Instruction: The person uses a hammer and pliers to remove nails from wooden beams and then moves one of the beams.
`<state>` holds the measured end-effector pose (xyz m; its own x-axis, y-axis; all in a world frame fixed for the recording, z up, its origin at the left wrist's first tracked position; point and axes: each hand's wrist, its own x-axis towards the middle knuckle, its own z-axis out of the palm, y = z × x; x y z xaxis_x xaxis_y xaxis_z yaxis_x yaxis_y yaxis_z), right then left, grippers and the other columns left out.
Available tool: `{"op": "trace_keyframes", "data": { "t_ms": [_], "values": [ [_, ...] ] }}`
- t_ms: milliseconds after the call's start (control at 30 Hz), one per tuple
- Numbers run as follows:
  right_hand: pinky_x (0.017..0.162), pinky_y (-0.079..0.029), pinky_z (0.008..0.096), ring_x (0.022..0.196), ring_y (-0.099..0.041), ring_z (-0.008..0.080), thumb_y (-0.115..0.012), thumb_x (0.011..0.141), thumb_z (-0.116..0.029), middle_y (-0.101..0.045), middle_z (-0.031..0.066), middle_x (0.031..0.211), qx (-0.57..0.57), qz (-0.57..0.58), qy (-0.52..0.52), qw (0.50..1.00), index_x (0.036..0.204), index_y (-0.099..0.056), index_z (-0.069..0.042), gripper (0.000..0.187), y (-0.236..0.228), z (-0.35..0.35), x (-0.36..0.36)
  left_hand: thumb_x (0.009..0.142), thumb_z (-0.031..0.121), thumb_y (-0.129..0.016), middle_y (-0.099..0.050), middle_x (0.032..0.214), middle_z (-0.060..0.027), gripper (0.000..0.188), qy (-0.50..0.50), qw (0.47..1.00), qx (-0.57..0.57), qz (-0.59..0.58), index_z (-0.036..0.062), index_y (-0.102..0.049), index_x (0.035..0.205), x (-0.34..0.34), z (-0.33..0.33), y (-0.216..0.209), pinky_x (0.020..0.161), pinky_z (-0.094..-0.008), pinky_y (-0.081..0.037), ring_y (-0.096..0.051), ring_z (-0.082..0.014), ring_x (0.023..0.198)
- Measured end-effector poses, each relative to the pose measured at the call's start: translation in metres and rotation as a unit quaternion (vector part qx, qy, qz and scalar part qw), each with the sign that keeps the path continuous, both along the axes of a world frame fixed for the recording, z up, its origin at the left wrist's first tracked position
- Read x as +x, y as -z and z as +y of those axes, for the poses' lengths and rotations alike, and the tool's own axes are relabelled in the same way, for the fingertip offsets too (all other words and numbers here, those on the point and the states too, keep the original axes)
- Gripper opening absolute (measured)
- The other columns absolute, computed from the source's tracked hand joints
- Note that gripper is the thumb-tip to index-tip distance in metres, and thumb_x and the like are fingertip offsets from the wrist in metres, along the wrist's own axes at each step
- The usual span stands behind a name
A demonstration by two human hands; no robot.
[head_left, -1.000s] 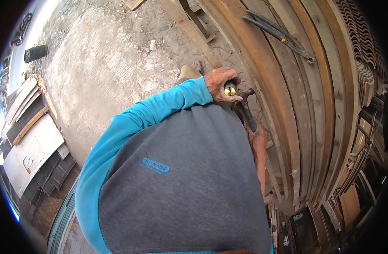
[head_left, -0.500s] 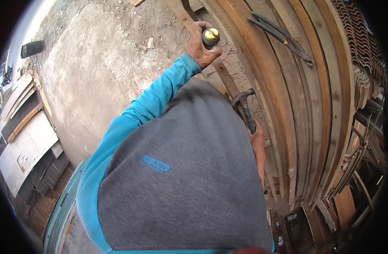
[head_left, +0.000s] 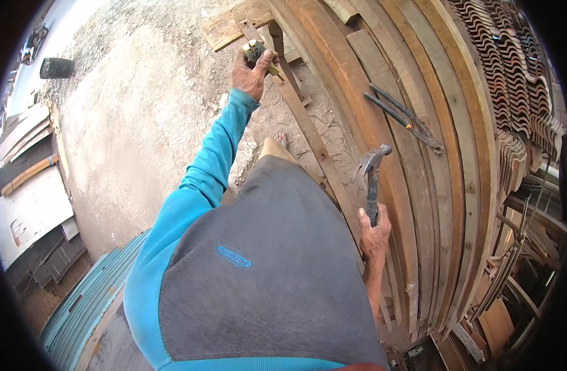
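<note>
in the head view, the left hand [head_left: 249, 77], at the upper middle of the frame, is closed around a short dark-and-yellow thing [head_left: 255, 53], fingers wrapped about its body; what kind of thing it is i cannot tell. the right hand [head_left: 375, 234], right of the middle, is clamped on the lower part of the handle of a claw hammer [head_left: 372, 182], with the thumb lying along the near side. both grips are together on what they hold, and the two hands are well apart.

long planks [head_left: 413, 185] sweep down the right half of the frame, behind the hammer; whether its head touches them i cannot tell. on them, up and right of the hammer, lie long-handled pliers [head_left: 406, 120], dark with orange marks. a narrow beam [head_left: 305, 127] runs slantwise between the hands. roof tiles [head_left: 490, 68] fill the upper right, and a black container [head_left: 57, 68] sits at the upper left on the pale ground. the person's grey shirt [head_left: 271, 278] covers the lower middle and blocks what is under it.

the hammer stands nearly upright in the frame, head at the top; its striking face points right, its claw left and down. the dark-and-yellow thing shows a pale yellow end at the upper left, and a yellow strip juts out to the lower right past the fingers.
</note>
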<state>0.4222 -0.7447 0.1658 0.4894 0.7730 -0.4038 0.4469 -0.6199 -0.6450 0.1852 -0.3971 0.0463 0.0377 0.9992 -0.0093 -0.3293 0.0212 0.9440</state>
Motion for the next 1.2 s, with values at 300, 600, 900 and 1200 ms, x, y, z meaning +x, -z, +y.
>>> {"op": "trace_keyframes", "data": {
  "t_ms": [300,600,900,1200],
  "values": [
    [0.053,-0.047,0.0286,0.056,-0.056,0.0124,-0.062,0.091,-0.015,-0.058,0.0058,0.072,0.215,0.162,0.077,0.96,0.119,-0.056,0.0,0.032,-0.035,0.07,-0.013,0.091,0.019,-0.073,-0.06,0.082,-0.0007,0.035,0.059,0.984,-0.002,0.17,0.0076,-0.055,0.119,0.026,0.015,0.014,0.061,-0.0268,-0.051,-0.058,-0.0104,0.068],
    [0.05,-0.042,0.0274,0.054,-0.05,0.0102,-0.058,0.098,-0.029,-0.053,0.0013,0.066,0.226,0.178,0.062,0.956,0.116,-0.054,0.0,0.035,0.038,0.111,-0.015,0.089,0.011,-0.071,-0.062,0.084,-0.0035,0.034,0.148,0.972,0.013,0.181,0.0085,-0.048,0.115,0.023,0.022,0.01,0.057,-0.0283,-0.049,-0.059,-0.0123,0.07],
    [0.047,-0.041,0.0262,0.051,-0.05,0.007,-0.064,0.095,-0.031,-0.054,-0.001,0.064,0.211,0.116,0.06,0.969,0.099,-0.059,-0.001,0.031,0.04,0.125,-0.014,0.086,0.017,-0.075,-0.057,0.083,-0.0051,0.04,0.147,0.973,-0.007,0.178,0.009,-0.05,0.116,0.023,0.026,0.028,0.053,-0.0308,-0.047,-0.056,-0.0143,0.063],
    [0.066,-0.047,0.0397,0.066,-0.059,0.0243,-0.061,0.094,-0.044,-0.057,0.0114,0.07,0.135,0.088,0.05,0.986,0.094,-0.058,-0.001,0.044,0.048,0.133,-0.003,0.086,0.028,-0.076,-0.062,0.098,-0.0121,0.047,0.125,0.976,0.044,0.174,0.0065,-0.051,0.119,0.028,0.038,0.054,0.079,-0.0375,-0.052,-0.063,-0.0227,0.087]
  ]
}}
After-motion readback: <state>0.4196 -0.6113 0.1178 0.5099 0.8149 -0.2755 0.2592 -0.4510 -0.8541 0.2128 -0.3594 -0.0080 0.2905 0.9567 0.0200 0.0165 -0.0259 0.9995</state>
